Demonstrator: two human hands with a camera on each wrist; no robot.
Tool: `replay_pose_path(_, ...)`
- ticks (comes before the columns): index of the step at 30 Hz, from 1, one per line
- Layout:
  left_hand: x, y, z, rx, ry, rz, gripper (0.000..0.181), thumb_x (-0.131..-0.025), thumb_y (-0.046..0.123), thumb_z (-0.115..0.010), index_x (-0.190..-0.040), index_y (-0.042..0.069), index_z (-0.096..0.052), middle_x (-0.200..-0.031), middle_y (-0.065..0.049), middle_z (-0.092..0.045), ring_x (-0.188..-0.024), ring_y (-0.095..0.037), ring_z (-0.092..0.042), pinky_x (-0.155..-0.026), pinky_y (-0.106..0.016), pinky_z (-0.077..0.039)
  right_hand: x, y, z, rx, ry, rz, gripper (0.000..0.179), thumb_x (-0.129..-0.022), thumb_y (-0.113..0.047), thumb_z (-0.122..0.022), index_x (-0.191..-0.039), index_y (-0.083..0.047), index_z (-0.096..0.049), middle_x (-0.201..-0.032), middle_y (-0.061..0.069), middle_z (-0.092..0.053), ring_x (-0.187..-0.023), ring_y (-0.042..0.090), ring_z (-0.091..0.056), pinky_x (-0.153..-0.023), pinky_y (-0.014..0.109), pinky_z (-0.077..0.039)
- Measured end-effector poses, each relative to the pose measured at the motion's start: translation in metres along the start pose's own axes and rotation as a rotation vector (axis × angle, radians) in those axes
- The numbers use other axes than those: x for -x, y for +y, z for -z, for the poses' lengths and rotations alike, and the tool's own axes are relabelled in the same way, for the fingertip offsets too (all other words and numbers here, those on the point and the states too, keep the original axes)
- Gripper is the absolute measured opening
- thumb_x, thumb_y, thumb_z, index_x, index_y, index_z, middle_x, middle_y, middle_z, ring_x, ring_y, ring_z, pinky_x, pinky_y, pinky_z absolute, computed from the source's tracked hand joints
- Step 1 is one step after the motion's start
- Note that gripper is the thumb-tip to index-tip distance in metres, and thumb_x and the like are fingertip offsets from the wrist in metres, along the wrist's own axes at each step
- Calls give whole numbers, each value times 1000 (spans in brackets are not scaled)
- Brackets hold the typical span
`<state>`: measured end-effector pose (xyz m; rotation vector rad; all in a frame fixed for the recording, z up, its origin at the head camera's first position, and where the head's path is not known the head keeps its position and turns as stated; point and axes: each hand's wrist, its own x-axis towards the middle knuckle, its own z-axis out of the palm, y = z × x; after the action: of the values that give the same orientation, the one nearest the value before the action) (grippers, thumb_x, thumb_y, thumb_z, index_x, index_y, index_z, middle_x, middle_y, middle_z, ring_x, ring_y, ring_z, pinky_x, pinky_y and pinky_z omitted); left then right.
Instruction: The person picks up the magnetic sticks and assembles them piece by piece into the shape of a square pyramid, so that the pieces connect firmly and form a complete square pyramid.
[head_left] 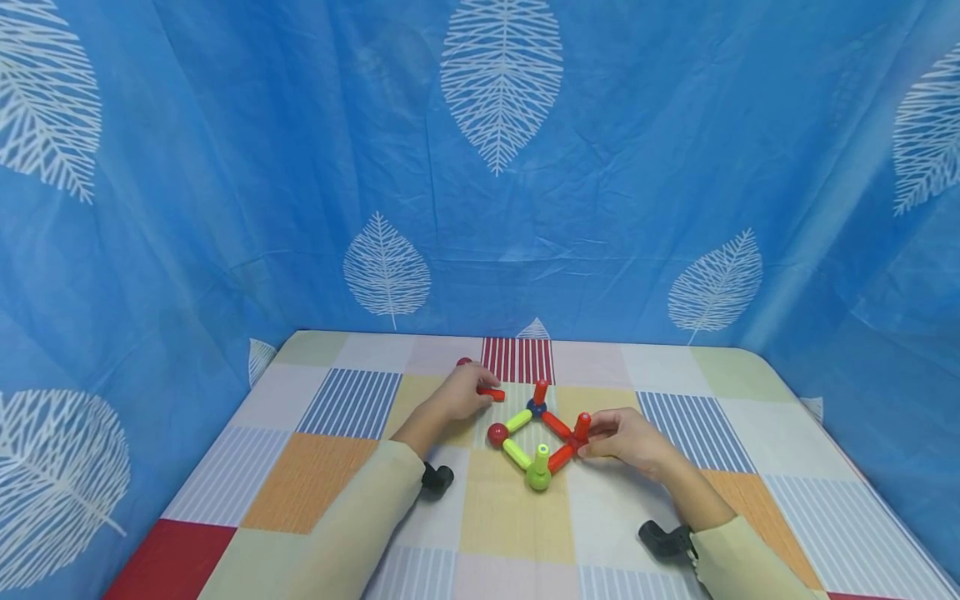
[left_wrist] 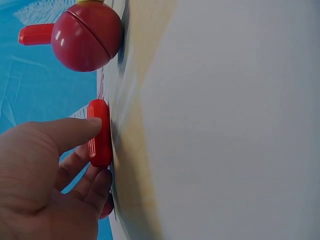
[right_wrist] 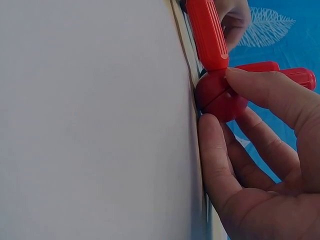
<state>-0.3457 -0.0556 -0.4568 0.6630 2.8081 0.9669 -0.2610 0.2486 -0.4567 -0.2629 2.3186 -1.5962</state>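
The left hand (head_left: 459, 398) pinches a loose red stick (head_left: 491, 392) lying flat on the bench (head_left: 315, 475), its long axis pointing from the fingertips toward the toy frame (head_left: 538, 437) just beyond. On the frame's far side, the right hand (head_left: 622, 435) grips its red ball (right_wrist: 220, 95) joint.

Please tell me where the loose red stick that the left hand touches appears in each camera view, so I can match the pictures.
Head view: the loose red stick lies left of centre, at the left hand.
Left wrist view: it stands at centre left, under the thumb, against the table edge.
Right wrist view: I cannot tell it apart from the other red sticks.
Shared landmark: the red ball of the square frame.
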Motion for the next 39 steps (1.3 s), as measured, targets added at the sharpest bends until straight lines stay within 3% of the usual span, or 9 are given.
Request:
replay_pose_path(10,-3,1,-3,16,-29,70,28,-90,5,-76,-118,8,-75,-112,-6,-71,-103,-20,-61,-99,-39,-55,1,-1,-1,-4,-2,-12,39,-80,-2,-82,-114,11,-68,-94,6,-75,-85,11,-67,-74,23,-57)
replay_pose_path(19,0,-1,-2,1,-47,65,31,-91,6,-75,-121,8,-73,-119,-8,-70,-110,-23,-62,-103,-41,-54,1,-1,-1,3,4,-6,39,-80,-3,-82,-114,11,-69,-96,8,-75,-86,11,-67,-74,23,-57)
replay_pose_path(24,5,-1,1,8,-47,70,32,-93,9,-73,-125,10,-72,-117,-6,-68,-105,-21,-60,-99,-39,-55,1,-1,-1,1,4,-11,40,-80,-3,-82,-115,11,-68,-96,8,-75,-86,11,-67,-74,23,-57)
replay_pose_path(30,17,3,5,97,-17,79,29,-94,10,-72,-124,13,-72,-110,-2,-67,-98,-18,-58,-90,-35,-55,0,-2,-2,9,9,-7,39,-79,-3,-82,-113,10,-69,-94,7,-74,-85,12,-67,-73,23,-57)
replay_pose_path(39,38,8,7,259,29,16,28,-95,12,-72,-121,21,-66,-113,1,-66,-108,-20,-62,-98,-40,-56,1,-2,-1,12,11,-9,39,-79,-3,-83,-113,10,-69,-94,7,-75,-85,11,-67,-73,23,-57)
